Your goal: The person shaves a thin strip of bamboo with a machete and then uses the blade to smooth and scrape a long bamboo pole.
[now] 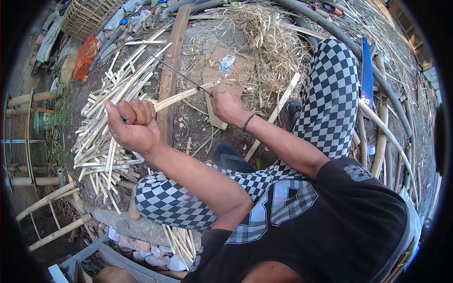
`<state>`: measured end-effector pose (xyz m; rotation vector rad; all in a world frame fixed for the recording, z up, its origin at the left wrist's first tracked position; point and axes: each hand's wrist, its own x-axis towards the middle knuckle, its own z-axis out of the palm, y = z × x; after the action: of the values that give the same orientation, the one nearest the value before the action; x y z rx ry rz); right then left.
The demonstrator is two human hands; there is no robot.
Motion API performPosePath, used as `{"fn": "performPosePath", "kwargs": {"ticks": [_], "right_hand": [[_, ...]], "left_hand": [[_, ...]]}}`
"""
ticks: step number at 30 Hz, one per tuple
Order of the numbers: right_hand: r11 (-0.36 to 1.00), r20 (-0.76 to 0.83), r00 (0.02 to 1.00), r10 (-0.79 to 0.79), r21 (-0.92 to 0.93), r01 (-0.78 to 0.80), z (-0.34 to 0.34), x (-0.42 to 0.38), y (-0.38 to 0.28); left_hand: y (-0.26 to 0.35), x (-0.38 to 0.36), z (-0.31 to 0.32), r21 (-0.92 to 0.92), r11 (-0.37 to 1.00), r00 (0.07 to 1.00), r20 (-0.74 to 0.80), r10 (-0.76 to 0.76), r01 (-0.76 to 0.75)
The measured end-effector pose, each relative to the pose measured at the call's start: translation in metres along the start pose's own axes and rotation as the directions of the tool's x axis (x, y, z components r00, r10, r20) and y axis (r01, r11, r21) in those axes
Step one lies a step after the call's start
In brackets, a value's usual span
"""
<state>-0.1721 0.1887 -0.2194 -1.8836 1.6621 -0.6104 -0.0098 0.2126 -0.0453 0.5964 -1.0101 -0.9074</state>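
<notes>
My left hand (134, 126) is closed in a fist, thumb raised, around one end of a pale bamboo strip (181, 96). The strip slants up to the right, past a wooden plank (171, 75), toward my right hand (227, 107). That hand is closed on a thin dark blade, seemingly a knife (181, 75), whose handle is hidden in my fingers. The blade points up and left and crosses the strip near its far end. Beneath lies a flat piece of cardboard (236, 66) with a colourful packet (227, 63) on it.
Left of the plank is a large pile of split bamboo strips (111, 122). Curly shavings (264, 37) heap up beyond the cardboard. A blue saw (366, 70) and bamboo poles (381, 122) lie to the right. An orange crate (86, 57) and a woven basket (87, 19) stand upper left.
</notes>
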Motion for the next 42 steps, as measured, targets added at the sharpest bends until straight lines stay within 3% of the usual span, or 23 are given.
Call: {"fn": "performPosePath", "kwargs": {"ticks": [4, 8, 12, 14, 18, 22, 24, 32, 36, 38, 39, 40, 42], "right_hand": [[0.992, -0.039, 0.991, -0.125, 0.026, 0.126, 0.005, 0.001, -0.006], [0.957, -0.037, 0.96, 0.276, -0.078, -0.278, 0.069, 0.016, 0.113], [0.948, -0.018, 0.952, 0.306, -0.089, -0.306, 0.051, 0.012, 0.09], [0.98, 0.007, 0.982, 0.19, -0.063, -0.189, 0.052, 0.016, 0.067], [0.995, -0.031, 0.994, 0.101, 0.024, -0.101, 0.025, 0.008, 0.028], [0.996, -0.059, 0.994, 0.094, 0.016, -0.093, 0.057, 0.005, 0.071], [0.96, -0.074, 0.965, 0.251, -0.105, -0.258, 0.079, 0.006, 0.112], [0.923, 0.059, 0.922, 0.383, -0.057, -0.38, 0.077, 0.011, 0.114], [0.907, 0.069, 0.904, 0.422, -0.037, -0.42, 0.074, 0.011, 0.113], [0.908, 0.071, 0.905, 0.419, -0.015, -0.419, 0.073, 0.009, 0.112], [0.905, 0.071, 0.903, 0.423, 0.014, -0.425, 0.076, 0.008, 0.114], [0.902, 0.071, 0.901, 0.427, 0.043, -0.431, 0.077, 0.008, 0.116], [0.92, 0.054, 0.923, 0.382, 0.067, -0.385, 0.082, 0.008, 0.121]], "left_hand": [[0.0, 0.004, -0.004, -0.021, 1.0, 1.0, -0.021, -0.001, 0.0], [0.001, -0.003, -0.003, -0.008, 1.0, 1.0, -0.008, 0.008, -0.009], [0.001, -0.001, -0.001, -0.026, 1.0, 1.0, -0.016, -0.004, 0.003], [0.0, 0.001, 0.0, -0.013, 1.0, 1.0, -0.012, 0.0, 0.0], [0.001, 0.0, -0.004, -0.02, 1.0, 1.0, -0.012, 0.014, -0.014], [0.003, -0.001, -0.003, -0.016, 1.0, 1.0, -0.027, 0.012, -0.012], [0.003, -0.003, -0.006, -0.005, 1.0, 0.999, -0.038, 0.016, -0.016], [-0.002, -0.001, -0.01, -0.023, 0.992, 0.983, -0.143, 0.118, -0.123], [-0.002, -0.002, -0.015, -0.161, 0.976, 0.989, -0.001, 0.145, -0.143], [0.0, -0.004, -0.01, -0.167, 0.982, 0.98, 0.161, 0.118, -0.091], [0.001, -0.007, -0.003, -0.145, 0.989, 0.993, 0.109, 0.047, -0.031], [0.001, -0.006, -0.005, -0.142, 0.989, 0.992, 0.11, 0.054, -0.038], [0.0, -0.006, -0.007, -0.066, 0.994, 0.986, 0.145, -0.079, 0.09]]}}
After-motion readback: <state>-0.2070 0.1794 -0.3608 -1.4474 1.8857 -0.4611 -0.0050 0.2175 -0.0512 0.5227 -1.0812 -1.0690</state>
